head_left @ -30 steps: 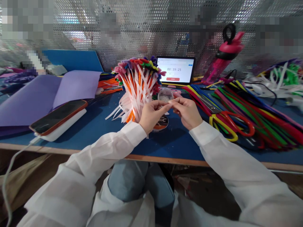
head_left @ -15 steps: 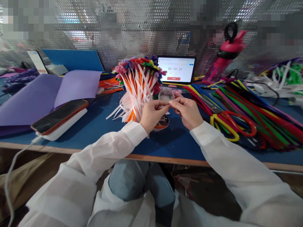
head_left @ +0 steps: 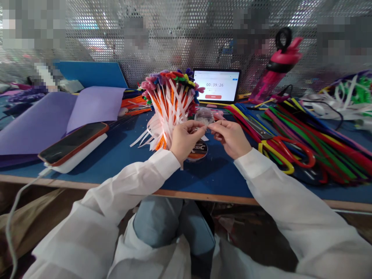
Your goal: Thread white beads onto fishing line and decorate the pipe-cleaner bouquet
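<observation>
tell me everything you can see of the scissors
The scissors have grey, metal-looking blades and two plastic-looking loops, one yellow, one red-orange. They lie on colourful fuzzy strips, right of the right hand, blades pointing away and leftward. No hand touches them; whether the blades are fully closed is unclear.

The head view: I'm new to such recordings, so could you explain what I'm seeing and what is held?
There is no machine here. A person wears a camera on their head, looking forward and down at their own bare hands. The left hand and right hand nearly meet at the fingertips above a blue table; anything pinched there is too small to make out. By the left hand stands a bunch of stems and ribbons. Scissors and colourful sticks lie to the right; a phone and purple sheet to the left. A lit screen stands behind.
</observation>
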